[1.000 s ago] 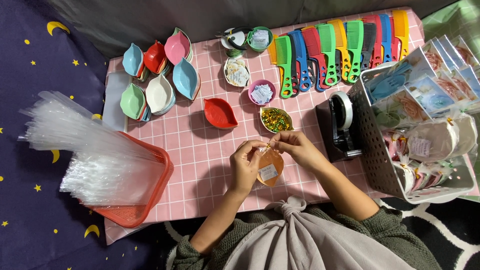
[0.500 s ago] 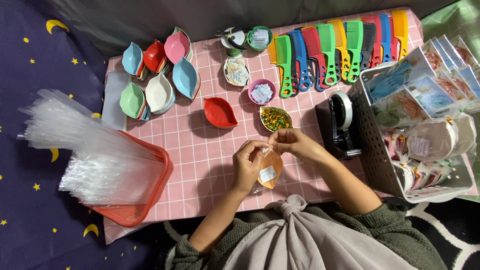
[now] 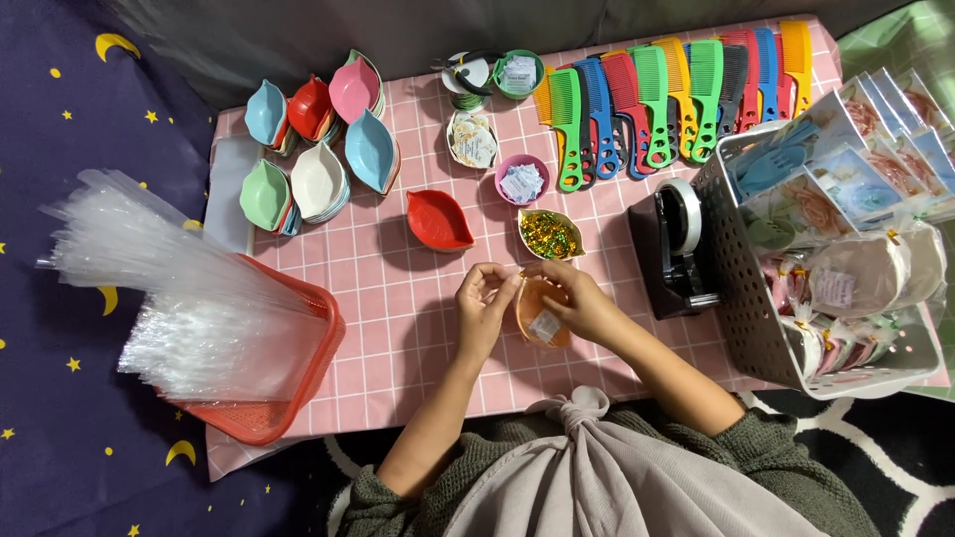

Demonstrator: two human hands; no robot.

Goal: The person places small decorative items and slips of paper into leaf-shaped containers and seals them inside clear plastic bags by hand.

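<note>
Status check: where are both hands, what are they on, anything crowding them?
Left hand and right hand both pinching the top of a small orange bagged dish. Dish over pink table. Gold-tie dish close ahead, not touching.

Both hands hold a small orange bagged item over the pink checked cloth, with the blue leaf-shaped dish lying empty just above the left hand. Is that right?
Not quite. The head view shows both hands, left hand and right hand, on the small orange bagged item over the pink checked cloth, but the empty leaf-shaped dish above the left hand is red, not blue.
</note>
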